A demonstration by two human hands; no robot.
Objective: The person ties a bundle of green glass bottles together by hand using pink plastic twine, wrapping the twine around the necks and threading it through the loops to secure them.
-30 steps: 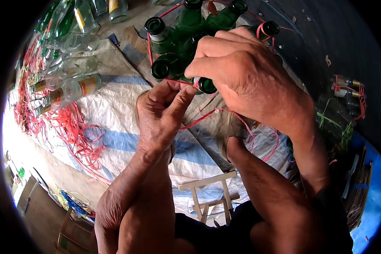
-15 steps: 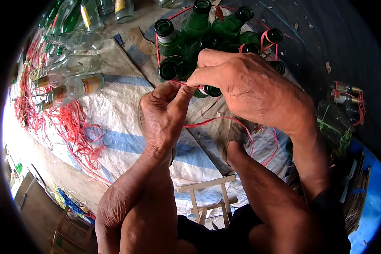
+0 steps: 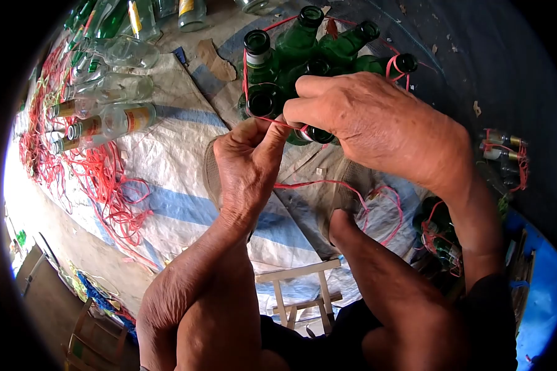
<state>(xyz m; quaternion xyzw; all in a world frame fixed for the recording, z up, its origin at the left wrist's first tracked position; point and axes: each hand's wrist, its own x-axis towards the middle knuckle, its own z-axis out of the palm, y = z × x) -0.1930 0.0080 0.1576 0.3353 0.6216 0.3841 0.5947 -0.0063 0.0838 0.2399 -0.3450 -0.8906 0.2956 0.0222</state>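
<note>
- Green bottles [image 3: 296,42], upper centre: smooth, glossy glass
- Clear bottles [image 3: 112,121], upper left: shiny glass
- Red strands [image 3: 108,188], left: thin, plastic-looking
- Striped sheet [image 3: 170,151], middle: wrinkled, plastic-looking
- Slatted frame [image 3: 300,271], bottom centre: matt wood
- Blue surface [image 3: 546,294], lower right: smooth, slightly glossy

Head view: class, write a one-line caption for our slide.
Left hand and right hand meet at red string looped around green bottles.

White-and-blue tarp [image 3: 167,139] underfoot; small wooden stool [image 3: 298,270] between legs; bright light at left edge.
</note>
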